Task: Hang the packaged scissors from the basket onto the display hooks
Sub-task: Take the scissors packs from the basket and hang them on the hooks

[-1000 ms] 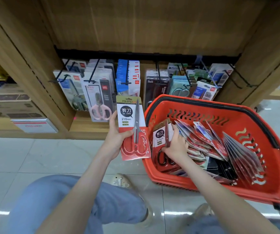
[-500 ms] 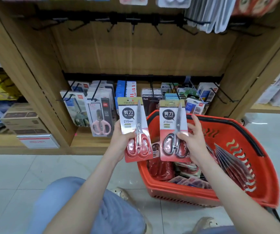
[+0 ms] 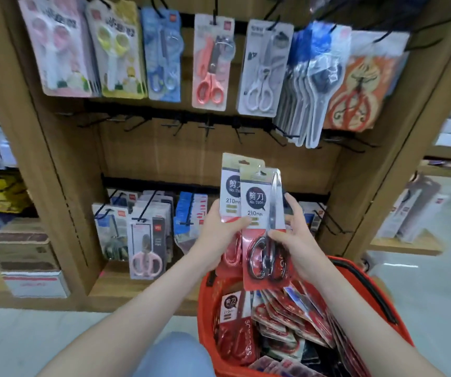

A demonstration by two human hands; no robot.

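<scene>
Two scissor packs held up at centre, overlapped. The front pack [image 3: 264, 227] sits in the right hand [image 3: 298, 240], thumb over the handles, grip closed on its edge. The rear pack [image 3: 229, 186] is held in the left hand [image 3: 219, 240] grip. At 5 o'clock is the basket [image 3: 376, 289], holding more packs. At 12 o'clock are bare hooks [image 3: 208, 127].
</scene>
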